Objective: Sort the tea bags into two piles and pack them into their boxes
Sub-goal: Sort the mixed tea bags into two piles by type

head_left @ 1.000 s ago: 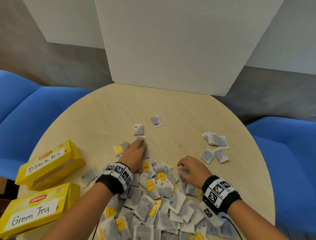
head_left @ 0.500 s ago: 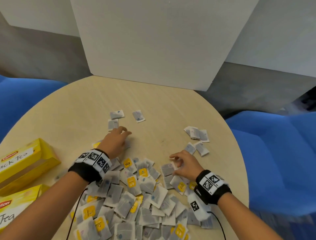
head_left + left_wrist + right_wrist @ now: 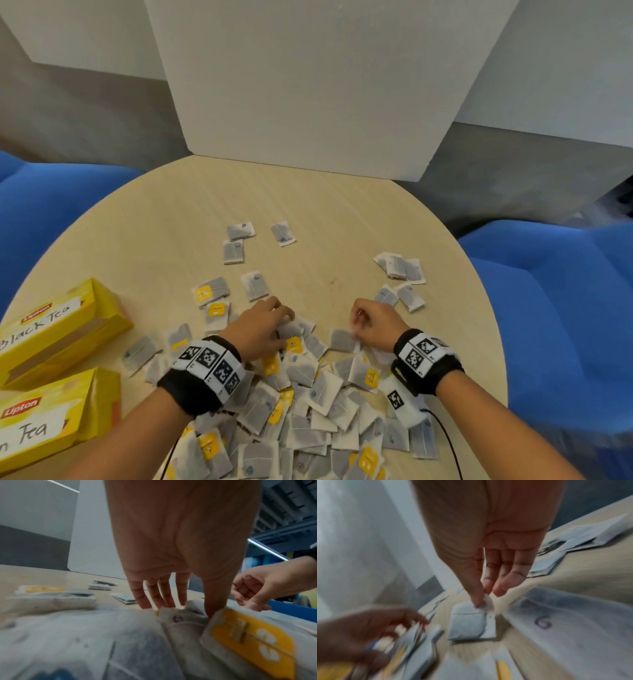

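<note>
Left hand [image 3: 263, 329], back from the far bags, digs fingers into the tea-bag pile [image 3: 308, 411]; right hand [image 3: 373, 325] now pinches a grey bag [image 3: 469, 623]; sorting continues.

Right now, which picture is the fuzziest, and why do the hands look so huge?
Right wrist view is fuzziest: the right hand and the tea bag it pinches are smeared. Left wrist view blurs near bags, though the left hand shows clearly. Both wide lenses swell close hands. Head view is sharpest, evenly lit.
</note>
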The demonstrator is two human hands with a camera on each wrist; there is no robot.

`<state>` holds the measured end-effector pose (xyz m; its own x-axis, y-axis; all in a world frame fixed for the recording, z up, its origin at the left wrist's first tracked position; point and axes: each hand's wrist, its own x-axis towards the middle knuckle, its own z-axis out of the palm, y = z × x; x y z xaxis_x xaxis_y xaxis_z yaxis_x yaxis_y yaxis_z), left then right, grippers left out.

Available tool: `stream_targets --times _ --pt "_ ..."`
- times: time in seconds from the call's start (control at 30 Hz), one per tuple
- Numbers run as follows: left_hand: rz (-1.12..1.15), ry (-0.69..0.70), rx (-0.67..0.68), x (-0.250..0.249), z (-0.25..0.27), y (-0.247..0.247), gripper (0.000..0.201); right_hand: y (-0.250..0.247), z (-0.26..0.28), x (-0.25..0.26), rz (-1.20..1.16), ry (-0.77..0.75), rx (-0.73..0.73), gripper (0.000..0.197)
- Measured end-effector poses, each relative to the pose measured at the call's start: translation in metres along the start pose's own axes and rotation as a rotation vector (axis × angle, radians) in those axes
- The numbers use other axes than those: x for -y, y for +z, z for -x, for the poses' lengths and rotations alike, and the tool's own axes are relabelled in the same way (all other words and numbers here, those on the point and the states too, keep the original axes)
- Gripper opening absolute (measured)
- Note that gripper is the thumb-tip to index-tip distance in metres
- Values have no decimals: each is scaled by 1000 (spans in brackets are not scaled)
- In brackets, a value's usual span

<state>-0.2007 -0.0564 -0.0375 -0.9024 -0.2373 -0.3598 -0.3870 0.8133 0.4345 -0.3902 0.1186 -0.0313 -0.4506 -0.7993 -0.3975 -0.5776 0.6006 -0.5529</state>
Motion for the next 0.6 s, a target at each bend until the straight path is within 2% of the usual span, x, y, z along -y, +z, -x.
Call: stream_targets --times 0.1,0.17,0.23,0.3,0.4,0.5,0.6 --pt "122 -96 -106 7 5 0 55 -20 0 -13 -207 127 -294 25" --pt "128 -154 -180 16 7 -2 48 -36 -4 -24 -269 202 -487 25" --pt "99 -195 -220 25 8 -5 41 -50 -7 -39 -339 303 -618 23" --pt "43 -209 -233 31 7 -9 38 -56 -10 -53 -393 430 -652 18" --pt "-102 -196 -199 35 0 -12 39 -53 -13 -69 -260 531 -609 16" --pt "-186 -197 -115 36 -11 -19 44 -47 -10 -69 -135 505 -592 21" --pt "-225 -229 -58 41 -26 -30 52 -39 0 -60 -111 432 -587 28"
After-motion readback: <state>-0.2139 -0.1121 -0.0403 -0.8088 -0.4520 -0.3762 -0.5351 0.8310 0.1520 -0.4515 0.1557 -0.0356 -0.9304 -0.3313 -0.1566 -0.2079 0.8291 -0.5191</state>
